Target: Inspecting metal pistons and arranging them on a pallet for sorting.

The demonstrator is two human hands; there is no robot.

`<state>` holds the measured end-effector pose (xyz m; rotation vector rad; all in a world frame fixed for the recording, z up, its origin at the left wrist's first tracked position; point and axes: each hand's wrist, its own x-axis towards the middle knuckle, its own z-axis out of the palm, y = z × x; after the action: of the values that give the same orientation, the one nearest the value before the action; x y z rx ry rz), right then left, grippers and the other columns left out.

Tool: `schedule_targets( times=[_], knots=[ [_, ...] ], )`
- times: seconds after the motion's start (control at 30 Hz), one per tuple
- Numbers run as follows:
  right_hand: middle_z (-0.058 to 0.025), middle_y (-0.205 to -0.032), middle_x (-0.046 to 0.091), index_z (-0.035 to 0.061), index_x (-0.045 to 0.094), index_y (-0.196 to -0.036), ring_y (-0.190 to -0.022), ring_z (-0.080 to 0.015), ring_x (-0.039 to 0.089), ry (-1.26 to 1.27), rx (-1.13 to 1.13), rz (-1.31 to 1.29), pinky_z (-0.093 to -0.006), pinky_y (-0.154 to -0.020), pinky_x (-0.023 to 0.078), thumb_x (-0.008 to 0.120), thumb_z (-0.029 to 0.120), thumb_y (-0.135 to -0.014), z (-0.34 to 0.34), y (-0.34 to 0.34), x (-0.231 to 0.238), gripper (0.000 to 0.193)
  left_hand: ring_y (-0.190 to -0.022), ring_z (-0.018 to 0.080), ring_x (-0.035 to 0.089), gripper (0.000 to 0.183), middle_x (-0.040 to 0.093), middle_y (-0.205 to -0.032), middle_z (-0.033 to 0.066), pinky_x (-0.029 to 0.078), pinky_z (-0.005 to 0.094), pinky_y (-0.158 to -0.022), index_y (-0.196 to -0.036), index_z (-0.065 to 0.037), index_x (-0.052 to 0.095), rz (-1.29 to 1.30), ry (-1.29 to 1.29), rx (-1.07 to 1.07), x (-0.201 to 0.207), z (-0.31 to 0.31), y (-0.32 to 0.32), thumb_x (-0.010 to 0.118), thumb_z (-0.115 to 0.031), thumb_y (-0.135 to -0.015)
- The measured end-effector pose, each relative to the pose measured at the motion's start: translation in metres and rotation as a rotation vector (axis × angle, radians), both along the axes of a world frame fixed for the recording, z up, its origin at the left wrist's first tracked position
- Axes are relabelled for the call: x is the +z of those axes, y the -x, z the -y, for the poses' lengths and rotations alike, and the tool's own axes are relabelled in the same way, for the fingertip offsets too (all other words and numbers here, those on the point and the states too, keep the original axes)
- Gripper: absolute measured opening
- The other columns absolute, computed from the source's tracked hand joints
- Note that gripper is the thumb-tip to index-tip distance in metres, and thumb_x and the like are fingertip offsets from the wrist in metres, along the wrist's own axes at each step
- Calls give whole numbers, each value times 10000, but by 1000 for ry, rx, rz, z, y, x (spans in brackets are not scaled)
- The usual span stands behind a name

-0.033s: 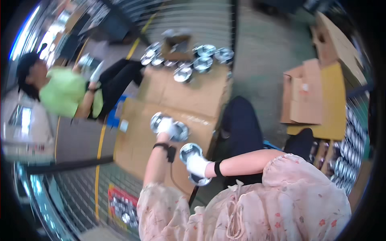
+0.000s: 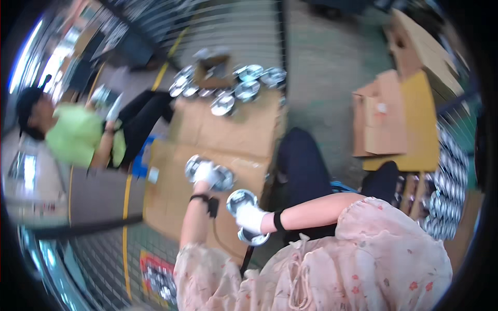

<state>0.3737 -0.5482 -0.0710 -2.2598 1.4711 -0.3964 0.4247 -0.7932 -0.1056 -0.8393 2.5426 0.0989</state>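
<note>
Left hand (image 2: 206,173) and right hand (image 2: 251,217) clasp shiny metal pieces (image 2: 224,179) near frame centre, between the rounded ends, probably for balance; cardboard (image 2: 223,127) likely guards their finish.

the light is fairly bright and it comes strongest from the upper left, where a glowing strip (image 2: 25,57) is washed out to white. the round metal parts (image 2: 241,200) give small glare spots. a soft blur lies over the whole view, and the wire mesh (image 2: 233,28) bends toward the rim, which falls into black.
</note>
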Motion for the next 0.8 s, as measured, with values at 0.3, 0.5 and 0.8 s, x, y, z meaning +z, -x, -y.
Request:
schedule_targets(
  times=[0.3,0.5,0.8],
  knots=[
    [-137,-624,603,68,642,-653,-529,-299,597,332,-1005,204,-411,-484,470,610,170,-712,-132,163,155,122,-798,325,643,214,677,-842,151,498,415,-708,-825,-81,658,-477,-92,-849,-1,-140,320,577,-277,-791],
    [-129,-605,623,127,717,-710,-580,-309,638,818,-1651,131,-417,-494,500,613,209,-615,-363,200,184,163,-806,329,642,209,676,-853,159,499,405,-726,-873,-60,657,-525,-135,-1250,79,-249,418,579,-230,-779],
    [-177,-810,684,138,762,-821,-766,-359,653,-101,-2591,-572,-426,-753,529,622,142,-696,-669,117,266,188,-819,335,640,238,675,-869,170,502,392,-753,-946,-28,657,-533,-177,-1284,152,-328,396,583,-159,-761]
  ],
)
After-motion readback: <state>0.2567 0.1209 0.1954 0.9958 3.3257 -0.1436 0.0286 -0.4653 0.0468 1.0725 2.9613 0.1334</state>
